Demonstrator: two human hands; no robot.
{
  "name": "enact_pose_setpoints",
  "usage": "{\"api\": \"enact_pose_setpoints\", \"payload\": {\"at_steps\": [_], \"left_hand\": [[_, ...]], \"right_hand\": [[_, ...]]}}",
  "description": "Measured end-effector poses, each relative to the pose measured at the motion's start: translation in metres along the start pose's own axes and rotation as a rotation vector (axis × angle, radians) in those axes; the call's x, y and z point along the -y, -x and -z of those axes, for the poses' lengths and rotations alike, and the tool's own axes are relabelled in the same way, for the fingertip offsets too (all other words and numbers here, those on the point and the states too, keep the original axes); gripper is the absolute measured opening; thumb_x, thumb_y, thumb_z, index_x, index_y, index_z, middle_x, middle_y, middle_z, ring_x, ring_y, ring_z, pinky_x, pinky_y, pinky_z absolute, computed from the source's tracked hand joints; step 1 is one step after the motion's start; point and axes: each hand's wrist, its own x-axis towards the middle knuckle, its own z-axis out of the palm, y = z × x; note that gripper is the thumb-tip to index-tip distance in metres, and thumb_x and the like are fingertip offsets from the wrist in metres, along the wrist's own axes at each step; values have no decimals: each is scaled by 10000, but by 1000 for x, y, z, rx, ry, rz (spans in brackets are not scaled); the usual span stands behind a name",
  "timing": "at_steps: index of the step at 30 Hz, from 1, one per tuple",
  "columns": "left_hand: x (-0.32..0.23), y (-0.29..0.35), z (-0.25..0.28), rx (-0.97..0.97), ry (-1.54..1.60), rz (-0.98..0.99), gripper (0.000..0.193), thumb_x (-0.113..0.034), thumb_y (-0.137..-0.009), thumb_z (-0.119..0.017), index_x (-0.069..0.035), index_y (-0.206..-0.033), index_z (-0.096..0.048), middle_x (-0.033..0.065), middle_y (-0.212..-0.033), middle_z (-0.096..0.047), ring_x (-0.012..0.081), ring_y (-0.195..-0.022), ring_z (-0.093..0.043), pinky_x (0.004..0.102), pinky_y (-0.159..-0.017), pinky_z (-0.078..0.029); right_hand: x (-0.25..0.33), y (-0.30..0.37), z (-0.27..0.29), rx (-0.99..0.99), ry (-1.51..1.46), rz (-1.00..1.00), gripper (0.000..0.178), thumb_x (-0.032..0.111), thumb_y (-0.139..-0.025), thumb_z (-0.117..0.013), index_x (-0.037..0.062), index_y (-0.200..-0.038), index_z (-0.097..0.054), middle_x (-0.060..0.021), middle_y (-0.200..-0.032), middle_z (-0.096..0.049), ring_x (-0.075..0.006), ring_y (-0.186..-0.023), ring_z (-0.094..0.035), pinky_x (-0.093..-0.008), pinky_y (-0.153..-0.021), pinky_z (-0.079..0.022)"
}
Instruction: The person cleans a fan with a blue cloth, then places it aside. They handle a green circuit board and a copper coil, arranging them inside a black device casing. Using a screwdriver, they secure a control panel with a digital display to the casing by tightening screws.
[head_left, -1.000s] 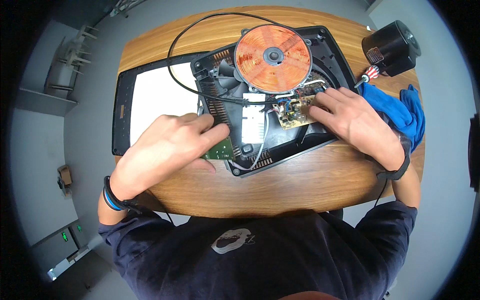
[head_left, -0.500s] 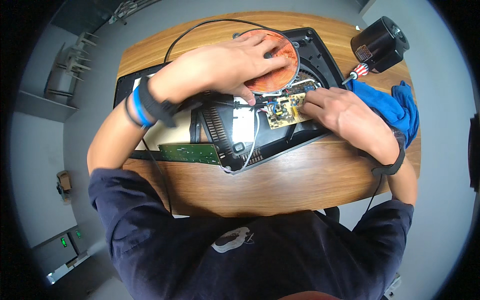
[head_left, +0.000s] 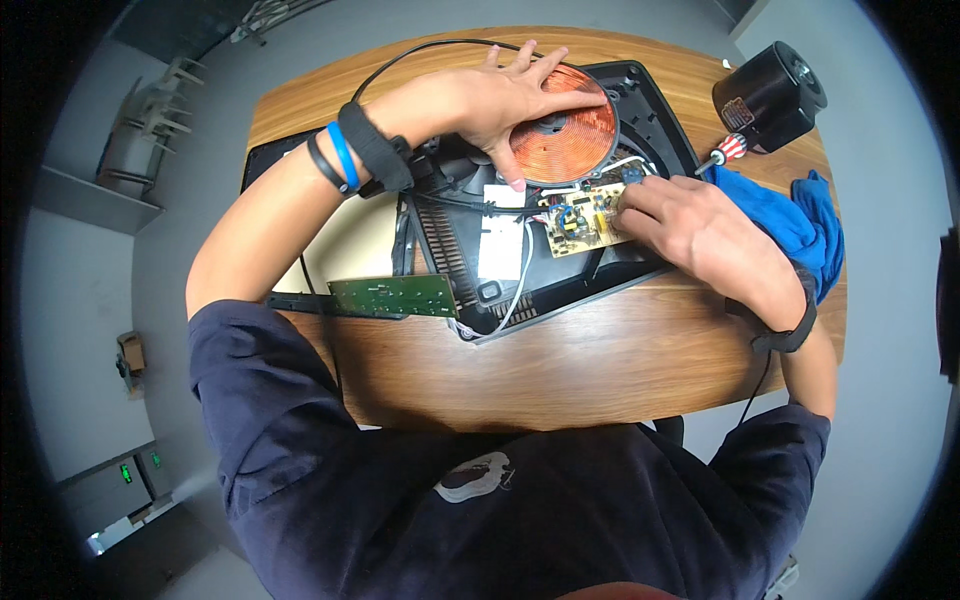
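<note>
A round copper induction coil [head_left: 572, 140] lies over an opened black plastic housing [head_left: 625, 285]. My left hand [head_left: 510, 105] rests at the coil's left side with fingers spread, the thumb pointing down toward a white label. Just below the coil sits a yellowish circuit board [head_left: 572, 222] with small components and wires. My right hand [head_left: 690, 225] has its curled fingers closed on the board's right end; its fingertips are partly hidden. A green circuit board [head_left: 395, 295] hangs over the near left edge of the housing, joined by a grey cable.
A pale panel with a black frame [head_left: 345, 240] lies on the left of the wooden table [head_left: 560, 380]. A black cylindrical motor-like unit [head_left: 765, 97], a screwdriver with a red and white handle [head_left: 733, 148] and a blue cloth [head_left: 775, 215] are on the right. A black cable [head_left: 440, 43] arcs behind.
My left hand has slid toward the coil's left rim and its fingers have spread wider, uncovering more copper winding. My right hand stays at the yellowish board. The view has shifted slightly.
</note>
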Motion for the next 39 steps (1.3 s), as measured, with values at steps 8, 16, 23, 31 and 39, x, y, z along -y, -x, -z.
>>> {"api": "enact_pose_setpoints", "payload": {"at_steps": [8,16,23,31,39], "left_hand": [[8,-5,4,-47,4,-102,1644,-567,-533,-1098,-252,-1859,-177,369,-1693,-402,608,-1532,-485,584,-1306,-445],[8,29,14,-394,-217,-33,1572,-515,-496,-1089,-162,-1822,-321,399,-1548,-506,601,-1308,-639,605,-1134,-576],[-21,88,61,-395,-155,157,1509,-487,-620,-1077,45,-1777,-267,548,-1615,-362,683,-1451,-511,608,-1266,-473],[-33,141,54,-370,-14,342,1529,-518,-636,-1092,126,-1733,-244,433,-1548,-415,593,-1417,-551,560,-1247,-506],[-21,155,4,-285,68,595,1545,-574,-618,-1076,19,-1795,-270,373,-1595,-488,558,-1474,-575,522,-1239,-524]], "right_hand": [[-3,-5,-1,15,-41,0,130,86,-963,-665,47,-1079,-709,-84,-1092,-680,-269,-1070,-728,-390,-940,-608],[-2,-3,4,-70,-13,-8,186,66,-958,-670,35,-1136,-715,-93,-1101,-671,-272,-1054,-723,-390,-911,-596],[-4,-20,15,-165,113,34,219,83,-933,-685,45,-1149,-697,-84,-1133,-663,-260,-1093,-693,-370,-923,-558],[-30,-64,1,-201,129,165,257,94,-934,-685,54,-1183,-737,-46,-1220,-722,-242,-1174,-697,-367,-988,-539],[-64,-104,-37,-130,-4,294,213,138,-990,-657,65,-1179,-724,-68,-1261,-713,-262,-1267,-675,-401,-1024,-557]]}}
